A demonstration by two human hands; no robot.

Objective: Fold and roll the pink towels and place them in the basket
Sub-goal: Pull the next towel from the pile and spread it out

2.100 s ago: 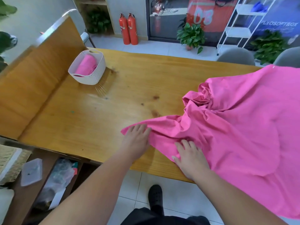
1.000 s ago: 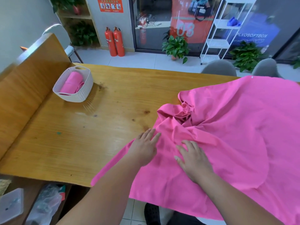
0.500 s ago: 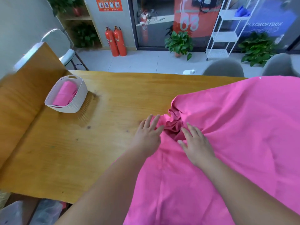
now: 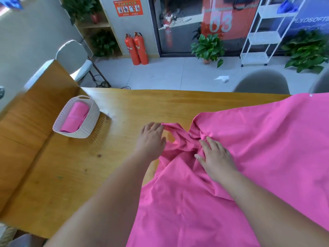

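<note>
The large pink towel (image 4: 249, 157) covers the right half of the tabletop (image 4: 71, 166). Its near portion hangs over the near edge, between my forearms. The cloth is not flat: a bunched knot of folds sits at its left margin, near the middle of the tabletop.

Left grip (image 4: 153, 138): palm down at the left end of the bunched folds. The fingers are close together and nearly straight, laid on a gathered ridge of cloth that emerges past the fingertips. The palm rests partly on bare wood and partly on the cloth.

Right grip (image 4: 215, 155): palm down on the towel, just right of the knot. The fingers are spread and pressed flat on the cloth, with the fingertips touching the creases.

The two grips are near each other, with the knot between them. A small loop in the folds exposes the wood.

The white basket (image 4: 92, 118) stands on the far left of the tabletop, well apart from both grips. One rolled pink towel (image 4: 74, 116) lies inside it, lengthwise.

A raised wooden panel (image 4: 26, 122) borders the tabletop on the left. Beyond the far edge are grey chairs (image 4: 260, 81), two red fire extinguishers (image 4: 137, 49), potted plants (image 4: 208, 47) and a white shelf rack (image 4: 258, 32).
</note>
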